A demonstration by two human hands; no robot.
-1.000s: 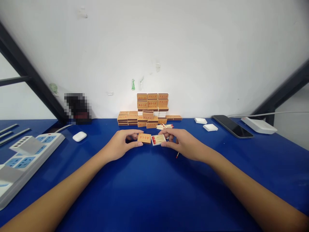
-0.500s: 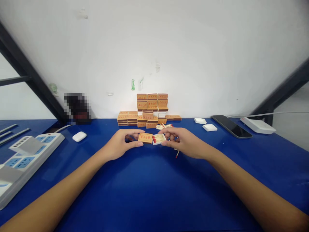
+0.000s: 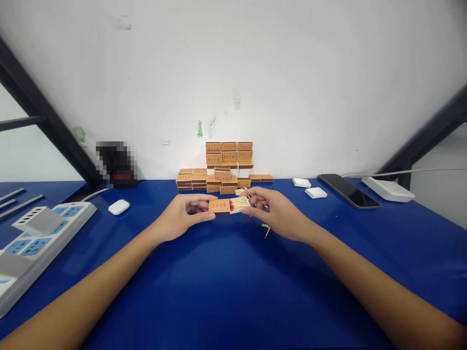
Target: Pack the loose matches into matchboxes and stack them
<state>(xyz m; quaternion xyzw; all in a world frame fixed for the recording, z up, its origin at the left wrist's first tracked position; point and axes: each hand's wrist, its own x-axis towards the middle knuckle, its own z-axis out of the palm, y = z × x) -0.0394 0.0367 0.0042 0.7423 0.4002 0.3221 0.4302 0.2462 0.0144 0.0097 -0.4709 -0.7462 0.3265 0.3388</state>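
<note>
Between thumb and fingers, my left hand [image 3: 188, 214] grips an orange matchbox sleeve [image 3: 219, 206] with red lettering. A white matchbox tray [image 3: 240, 210] full of red-tipped matches [image 3: 238, 203] is pinched at its right end by my right hand [image 3: 268, 209]. The tray's left end meets the sleeve's right opening; whether it is inside cannot be told. Loose matches [image 3: 267, 229] lie on the table below my right hand. Behind both hands stands a stack of matchboxes [image 3: 229, 158] against the wall.
The blue table [image 3: 226, 287] carries a white power strip [image 3: 54, 238] and a white earbud case [image 3: 119, 207] at the left. Toward the right are two small white trays [image 3: 315, 193], a black phone [image 3: 349, 190] and a white flat device [image 3: 388, 188].
The tray has tilted and shifted slightly left against the sleeve. My right hand has turned a little, uncovering more of the loose matches below it.
</note>
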